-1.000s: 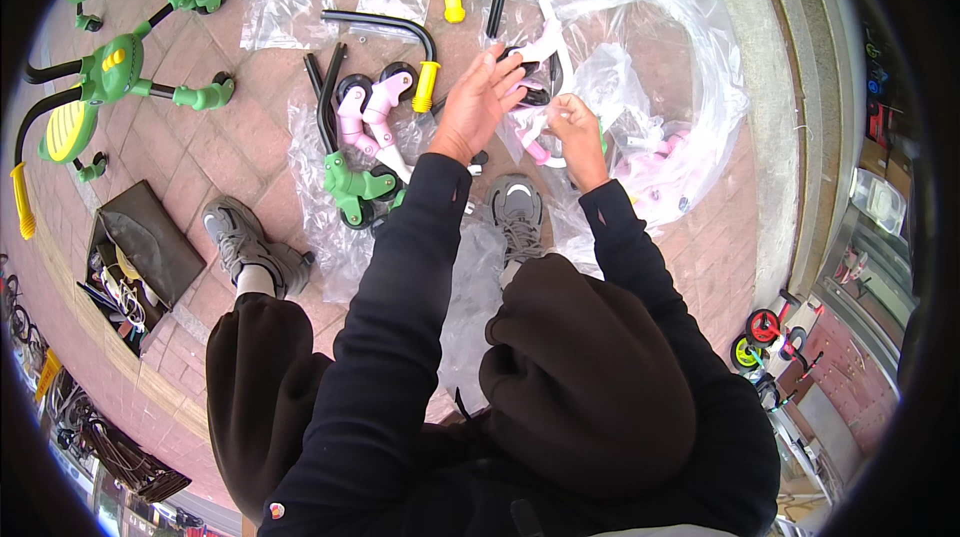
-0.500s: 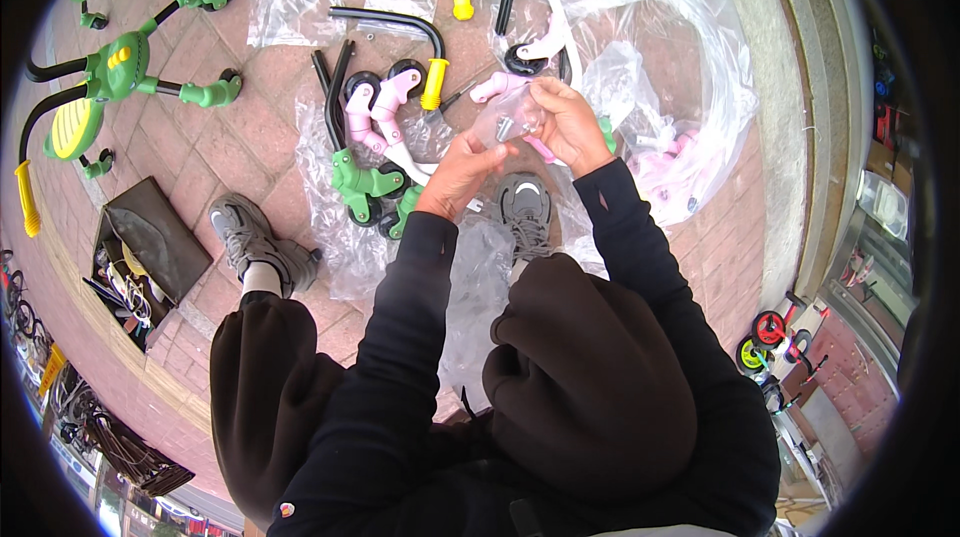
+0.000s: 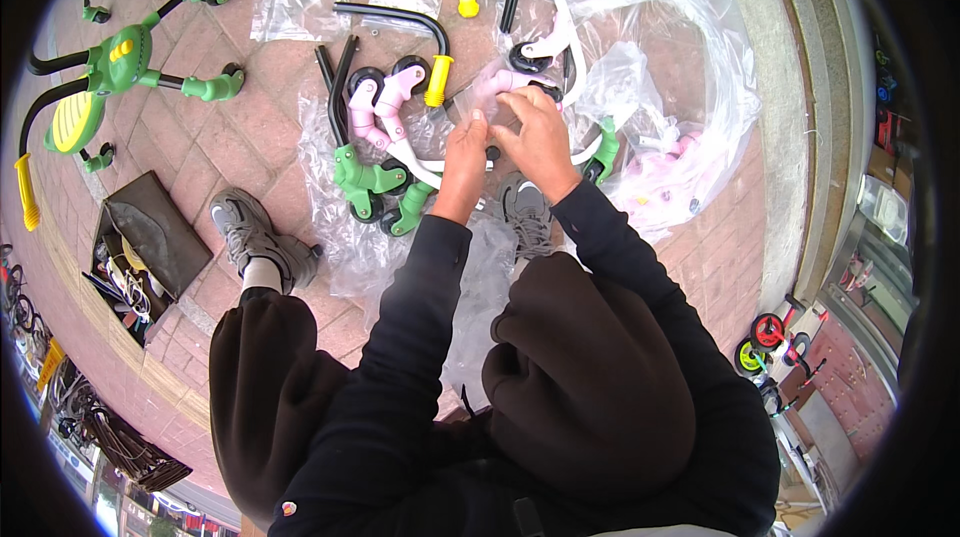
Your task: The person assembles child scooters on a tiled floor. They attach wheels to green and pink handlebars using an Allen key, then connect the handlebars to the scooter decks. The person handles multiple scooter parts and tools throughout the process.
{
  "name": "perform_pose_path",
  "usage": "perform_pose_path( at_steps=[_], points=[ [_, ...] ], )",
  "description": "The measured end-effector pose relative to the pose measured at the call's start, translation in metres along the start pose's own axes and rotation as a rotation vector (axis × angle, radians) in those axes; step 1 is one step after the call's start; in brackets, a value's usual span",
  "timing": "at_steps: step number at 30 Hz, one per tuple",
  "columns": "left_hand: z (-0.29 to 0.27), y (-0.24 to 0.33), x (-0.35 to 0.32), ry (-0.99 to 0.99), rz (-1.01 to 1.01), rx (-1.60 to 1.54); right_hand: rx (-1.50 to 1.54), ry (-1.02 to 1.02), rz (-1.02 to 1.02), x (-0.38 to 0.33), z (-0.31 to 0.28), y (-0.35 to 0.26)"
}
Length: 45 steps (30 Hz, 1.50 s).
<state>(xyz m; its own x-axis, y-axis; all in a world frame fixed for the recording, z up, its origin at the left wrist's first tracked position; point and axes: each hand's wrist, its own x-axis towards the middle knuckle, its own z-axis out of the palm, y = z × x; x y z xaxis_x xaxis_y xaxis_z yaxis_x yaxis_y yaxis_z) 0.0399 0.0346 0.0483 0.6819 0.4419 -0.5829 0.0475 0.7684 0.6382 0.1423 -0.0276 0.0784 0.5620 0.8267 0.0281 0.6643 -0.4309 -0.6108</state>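
Observation:
My two hands are close together over the parts on the ground, both closed. Thumb and fingers of my left hand [image 3: 463, 162] pinch a small clear plastic bag [image 3: 490, 117], whose outline is faint between the hands. My right hand [image 3: 540, 142] grips the bag from the other side with bent fingers. A small dark piece [image 3: 492, 153] shows just below the fingertips; whether it is inside the bag I cannot tell. Beyond the hands are pink wheel forks [image 3: 400, 87], a black curved handlebar with a yellow grip [image 3: 436, 82] and green wheel forks [image 3: 365, 182].
Clear plastic sheeting [image 3: 735, 67] spreads at the right, around pink parts [image 3: 665, 177]. Green ride-on frames [image 3: 122, 59] stand at the far left. An open dark toolbox [image 3: 160, 237] sits beside my left shoe [image 3: 250, 227]. A concrete kerb [image 3: 785, 137] runs along the right.
My hands have drawn closer together and turned, with the right hand moving left and slightly down. The bag with small metal pieces, plain to see before, is now mostly hidden by the fingers.

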Motion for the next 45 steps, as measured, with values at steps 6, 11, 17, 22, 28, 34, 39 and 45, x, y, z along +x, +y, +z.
perform_pose_path(
  at_steps=[6,11,17,22,28,34,39,45],
  points=[
    [0.003,0.004,0.001,-0.050,-0.034,-0.165,0.217,-0.053,0.192,-0.007,0.006,0.008],
    [0.002,0.002,-0.002,-0.090,-0.047,-0.231,0.191,-0.056,0.130,-0.011,0.009,0.007],
    [-0.002,-0.001,0.000,-0.057,-0.043,-0.346,0.419,-0.024,0.249,-0.015,0.014,0.013],
    [-0.005,-0.008,0.002,0.018,-0.006,-0.187,0.586,-0.076,0.370,-0.012,0.014,0.021],
    [-0.009,-0.013,0.005,0.121,0.075,0.010,0.406,-0.145,0.248,-0.009,0.010,0.018],
    [-0.006,-0.016,0.004,0.137,0.190,0.154,0.031,-0.100,0.008,-0.009,0.012,0.009],
    [-0.003,-0.015,0.000,0.078,0.153,0.093,-0.064,-0.047,-0.009,-0.010,0.015,0.005],
    [-0.007,-0.016,-0.009,0.039,0.095,0.098,-0.031,-0.143,0.126,-0.005,0.025,0.019]
  ],
)
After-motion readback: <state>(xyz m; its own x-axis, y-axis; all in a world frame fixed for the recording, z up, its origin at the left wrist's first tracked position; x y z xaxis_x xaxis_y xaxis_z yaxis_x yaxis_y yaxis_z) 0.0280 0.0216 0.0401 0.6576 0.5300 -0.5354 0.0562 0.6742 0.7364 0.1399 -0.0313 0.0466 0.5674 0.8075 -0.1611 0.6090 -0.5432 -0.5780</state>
